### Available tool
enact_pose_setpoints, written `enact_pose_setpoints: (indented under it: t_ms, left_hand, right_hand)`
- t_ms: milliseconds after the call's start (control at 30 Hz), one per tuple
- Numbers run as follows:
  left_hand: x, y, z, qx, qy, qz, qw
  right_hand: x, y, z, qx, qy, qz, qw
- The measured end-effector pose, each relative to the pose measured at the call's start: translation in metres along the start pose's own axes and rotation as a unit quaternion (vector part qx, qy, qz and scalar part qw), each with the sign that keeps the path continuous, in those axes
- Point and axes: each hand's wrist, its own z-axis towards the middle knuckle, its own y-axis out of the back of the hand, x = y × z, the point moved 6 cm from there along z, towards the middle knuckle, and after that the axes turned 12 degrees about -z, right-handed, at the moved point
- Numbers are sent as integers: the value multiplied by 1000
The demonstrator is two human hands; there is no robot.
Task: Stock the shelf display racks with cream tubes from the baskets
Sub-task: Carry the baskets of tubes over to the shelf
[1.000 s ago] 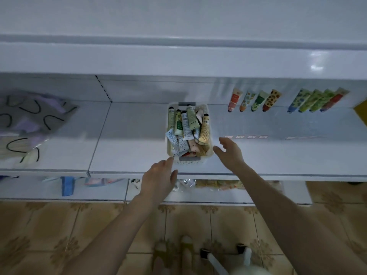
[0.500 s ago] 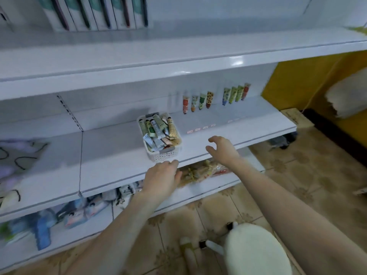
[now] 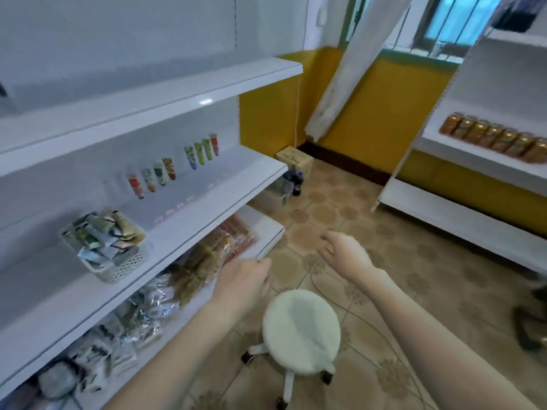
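R hand [image 3: 344, 253] loose, empty; L hand [image 3: 242, 284] fingertips hidden, grip unclear; tubes [image 3: 100, 235] in basket [image 3: 124, 271] blurred.

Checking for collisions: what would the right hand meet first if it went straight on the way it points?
Nothing near: the right hand points out over bare floor. Further along that line stand the bottles, though depth is unclear.
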Motion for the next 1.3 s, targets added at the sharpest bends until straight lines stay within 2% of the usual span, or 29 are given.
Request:
enact_pose_setpoints:
  t_ms: [300, 533, 700, 867, 1300]
  left_hand:
    - [-198, -82, 133, 71, -168, -13, 983]
    - [-338, -156, 252, 91, -223, 6, 970]
    - [-429, -184, 315, 117, -256, 14, 960]
    - [-504, -206, 347, 143, -305, 17, 941]
    - [-680, -271, 395, 188, -496, 10, 848]
  right_hand:
    - [-245, 5, -68, -15, -214, 17, 977]
    - [-412, -1, -34, -17, -242, 5, 970]
    - [-517, 5, -36, 12, -292, 2, 956]
    - [-588, 7, -56, 4, -341, 27, 940]
    - [-742, 13, -141, 8, -538, 41, 842]
